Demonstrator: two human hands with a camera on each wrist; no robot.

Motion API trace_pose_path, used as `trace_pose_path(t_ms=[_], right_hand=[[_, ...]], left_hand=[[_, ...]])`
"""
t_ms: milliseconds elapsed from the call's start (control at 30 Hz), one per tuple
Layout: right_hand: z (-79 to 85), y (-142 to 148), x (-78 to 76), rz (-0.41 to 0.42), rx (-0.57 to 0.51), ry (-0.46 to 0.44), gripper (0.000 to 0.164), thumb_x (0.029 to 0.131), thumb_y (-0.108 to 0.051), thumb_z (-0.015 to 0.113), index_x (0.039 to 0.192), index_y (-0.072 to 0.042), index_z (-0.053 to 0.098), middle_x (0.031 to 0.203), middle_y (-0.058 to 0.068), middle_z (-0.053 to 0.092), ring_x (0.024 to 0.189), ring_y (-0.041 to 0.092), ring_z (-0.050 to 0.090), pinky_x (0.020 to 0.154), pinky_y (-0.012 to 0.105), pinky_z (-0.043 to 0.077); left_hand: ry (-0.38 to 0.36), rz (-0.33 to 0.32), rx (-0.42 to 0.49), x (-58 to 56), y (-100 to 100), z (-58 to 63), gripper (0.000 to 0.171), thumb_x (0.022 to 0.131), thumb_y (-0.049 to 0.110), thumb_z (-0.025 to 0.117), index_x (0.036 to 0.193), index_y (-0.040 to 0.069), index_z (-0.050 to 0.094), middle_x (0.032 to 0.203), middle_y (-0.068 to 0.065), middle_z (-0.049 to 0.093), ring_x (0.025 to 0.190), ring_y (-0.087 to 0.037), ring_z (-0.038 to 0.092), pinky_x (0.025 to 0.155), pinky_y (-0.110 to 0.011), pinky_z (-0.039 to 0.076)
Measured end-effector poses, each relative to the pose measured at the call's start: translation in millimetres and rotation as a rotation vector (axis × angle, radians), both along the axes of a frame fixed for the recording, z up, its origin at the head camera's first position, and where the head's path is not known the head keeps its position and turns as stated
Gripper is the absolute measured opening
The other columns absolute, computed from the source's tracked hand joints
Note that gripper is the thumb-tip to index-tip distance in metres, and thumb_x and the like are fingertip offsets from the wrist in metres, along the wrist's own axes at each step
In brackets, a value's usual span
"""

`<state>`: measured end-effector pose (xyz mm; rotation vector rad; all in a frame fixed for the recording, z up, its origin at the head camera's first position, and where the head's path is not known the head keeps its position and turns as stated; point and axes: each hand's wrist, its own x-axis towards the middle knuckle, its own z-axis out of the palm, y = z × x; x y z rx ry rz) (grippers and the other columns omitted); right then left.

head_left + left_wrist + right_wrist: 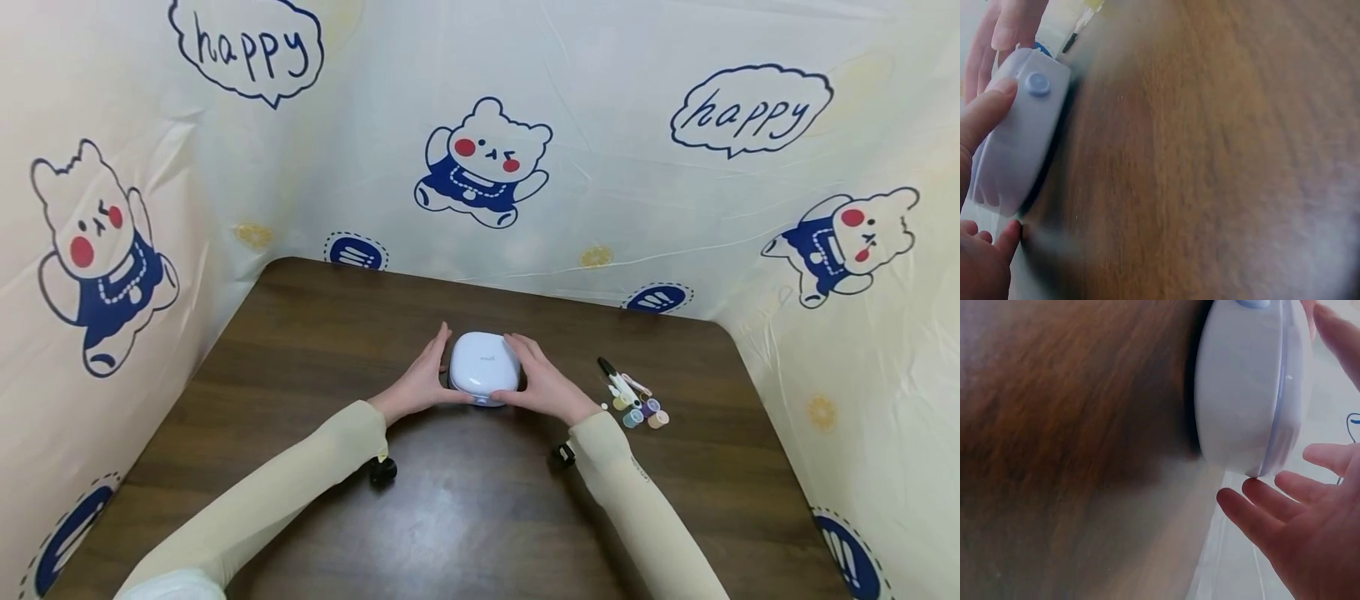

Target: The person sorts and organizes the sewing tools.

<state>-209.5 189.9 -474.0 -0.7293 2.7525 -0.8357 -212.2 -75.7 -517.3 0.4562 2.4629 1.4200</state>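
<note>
A small rounded white case [486, 364] with small lettering on its lid sits on the table between both hands, lid down. A round bluish button [1038, 84] shows on its front. My left hand [416, 385] frames its left side, thumb laid on the front beside the button and the fingers along the side edge. On the other side is my right hand [549, 388], its fingers spread and nearly straight. Some right fingertips [1259, 487] meet the case's side, while its thumb points toward the front face.
Right of the case lie a black-and-white pen [617, 379], a thin pink-and-white stick [637, 384] and several small lidded pots, including a blue one [633, 418] and an orange one [658, 419]. A printed cloth [630, 167] hangs around the brown wooden table [442, 517].
</note>
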Motion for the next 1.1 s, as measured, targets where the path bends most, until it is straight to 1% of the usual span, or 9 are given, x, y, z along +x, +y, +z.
trace_pose_path(t_ms=[133,300,367,533,667,833,967,1100], right_hand=[[-3.3,-1,-3.4,0.034,-0.015,-0.011,0.106,0.086,-0.041,0.086,0.164,-0.003,0.025,0.166,0.021,0.025,0.149,0.036,0.037,0.118,0.05,0.039],[-4.2,-5,-5.7,0.037,-0.008,-0.026,0.11,0.083,-0.043,0.088,0.163,-0.001,0.025,0.165,0.023,0.026,0.146,0.037,0.038,0.117,0.05,0.04],[-3.2,-7,-6.8,0.028,-0.005,-0.026,0.112,0.081,-0.043,0.09,0.163,0.0,0.026,0.163,0.022,0.028,0.144,0.036,0.04,0.116,0.05,0.041],[-0.7,-11,-10.1,0.023,0.011,-0.036,0.115,0.078,-0.042,0.093,0.162,0.001,0.027,0.158,0.023,0.03,0.14,0.036,0.043,0.113,0.049,0.043],[-0.1,-11,-12.8,0.029,0.052,-0.048,0.115,0.078,-0.044,0.092,0.161,0.001,0.027,0.16,0.022,0.03,0.141,0.036,0.04,0.114,0.049,0.043],[3.1,-11,-17.4,0.043,0.102,-0.031,0.113,0.077,-0.045,0.092,0.158,0.003,0.03,0.157,0.022,0.038,0.139,0.035,0.042,0.113,0.049,0.043],[5.4,-12,-20.4,0.048,0.096,-0.013,0.109,0.076,-0.042,0.092,0.155,0.005,0.034,0.152,0.022,0.043,0.135,0.035,0.044,0.112,0.049,0.044],[2.0,-10,-22.2,0.052,0.071,0.002,0.105,0.075,-0.043,0.092,0.152,0.004,0.038,0.148,0.021,0.045,0.131,0.034,0.046,0.109,0.049,0.046]], left_hand=[[0.006,-0.025,0.01,-4.4,3,-3.8,0.142,0.075,0.045,0.094,0.166,0.005,-0.008,0.174,-0.016,0.007,0.141,-0.035,0.049,0.113,-0.046,0.046],[-0.005,-0.044,-0.004,-6.0,3,-4.2,0.14,0.076,0.043,0.095,0.166,0.003,-0.005,0.174,-0.018,0.007,0.147,-0.034,0.041,0.116,-0.047,0.043],[-0.003,-0.053,-0.017,-6.2,2,-3.2,0.138,0.076,0.043,0.095,0.166,0.003,-0.002,0.173,-0.018,0.009,0.152,-0.035,0.033,0.119,-0.05,0.038],[0.021,-0.082,-0.05,-6.3,1,-2.2,0.132,0.076,0.043,0.094,0.166,0.003,0.007,0.171,-0.022,0.016,0.155,-0.039,0.025,0.122,-0.058,0.029],[0.031,-0.094,-0.052,-6.2,2,-2.9,0.131,0.075,0.04,0.095,0.165,0.0,0.008,0.169,-0.024,0.019,0.153,-0.04,0.028,0.122,-0.058,0.03],[0.043,-0.08,-0.016,-8.8,6,-5.0,0.125,0.075,0.034,0.096,0.163,-0.001,0.015,0.164,-0.025,0.027,0.147,-0.039,0.035,0.12,-0.056,0.033],[0.046,-0.075,0.006,-12.7,8,-7.3,0.122,0.074,0.033,0.097,0.162,0.0,0.018,0.162,-0.024,0.03,0.143,-0.039,0.039,0.119,-0.056,0.035],[0.035,-0.077,-0.001,-13.7,8,-7.2,0.122,0.074,0.034,0.097,0.161,0.001,0.019,0.161,-0.024,0.031,0.143,-0.038,0.039,0.119,-0.056,0.035]])
